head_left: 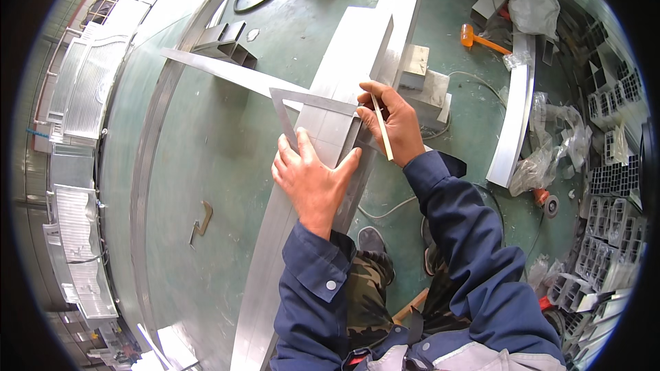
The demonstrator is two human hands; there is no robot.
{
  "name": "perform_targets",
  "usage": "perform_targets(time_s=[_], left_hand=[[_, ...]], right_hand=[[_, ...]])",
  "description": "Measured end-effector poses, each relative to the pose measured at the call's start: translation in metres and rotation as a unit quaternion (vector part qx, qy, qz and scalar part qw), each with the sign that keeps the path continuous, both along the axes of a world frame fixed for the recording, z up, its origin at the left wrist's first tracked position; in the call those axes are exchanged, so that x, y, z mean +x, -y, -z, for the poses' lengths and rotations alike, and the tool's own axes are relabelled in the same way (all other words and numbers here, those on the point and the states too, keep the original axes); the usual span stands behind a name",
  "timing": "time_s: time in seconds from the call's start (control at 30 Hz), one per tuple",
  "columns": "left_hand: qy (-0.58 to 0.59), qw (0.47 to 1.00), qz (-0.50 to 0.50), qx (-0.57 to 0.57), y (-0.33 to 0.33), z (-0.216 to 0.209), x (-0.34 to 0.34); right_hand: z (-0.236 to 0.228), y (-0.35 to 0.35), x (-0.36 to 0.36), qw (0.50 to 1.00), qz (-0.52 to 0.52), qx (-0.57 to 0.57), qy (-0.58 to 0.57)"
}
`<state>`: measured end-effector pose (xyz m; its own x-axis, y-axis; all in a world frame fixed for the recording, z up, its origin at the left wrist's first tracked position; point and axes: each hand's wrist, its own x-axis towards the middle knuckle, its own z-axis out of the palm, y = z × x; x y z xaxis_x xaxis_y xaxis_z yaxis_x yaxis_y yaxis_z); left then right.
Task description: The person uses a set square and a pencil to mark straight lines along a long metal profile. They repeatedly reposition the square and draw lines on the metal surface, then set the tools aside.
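Observation:
A long silver metal profile point(275, 261) runs away from me, with a thin-framed metal set square point(323, 103) lying across its top face. My left hand point(313, 182) rests on the profile just nearer than the square, fingers spread and thumb out to the right. Its fingertips are close to the square's lower corner; whether they touch it I cannot tell. Between the thumb and fingers of my right hand point(399, 120) is a slim, light wooden pencil point(386, 139). That hand is at the square's right end, over the profile's edge. Faint lines cross the profile's face.
Another metal bar point(240, 77) extends left from the profile. Stacked blocks point(430, 93) stand on the right. An orange mallet point(468, 36), an angle grinder point(551, 206), plastic wrap point(540, 172) and a cable lie on the green floor. A clamp point(204, 218) lies at left.

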<state>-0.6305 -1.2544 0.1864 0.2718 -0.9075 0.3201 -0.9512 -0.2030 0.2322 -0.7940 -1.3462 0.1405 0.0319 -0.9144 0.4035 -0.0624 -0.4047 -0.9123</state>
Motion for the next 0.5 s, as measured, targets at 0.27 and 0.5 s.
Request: perform_targets(time_s=[0.27, 0.5], left_hand=[[-0.006, 1.0, 0.001, 0.006, -0.0018, -0.0007, -0.0005], [-0.006, 1.0, 0.0, 0.009, -0.0011, -0.0006, -0.0008]], right_hand=[[0.0002, -0.001, 0.0013, 1.0, -0.002, 0.004, 0.022], [0.0034, 0.0007, 0.0015, 0.999, -0.006, -0.002, 0.032]])
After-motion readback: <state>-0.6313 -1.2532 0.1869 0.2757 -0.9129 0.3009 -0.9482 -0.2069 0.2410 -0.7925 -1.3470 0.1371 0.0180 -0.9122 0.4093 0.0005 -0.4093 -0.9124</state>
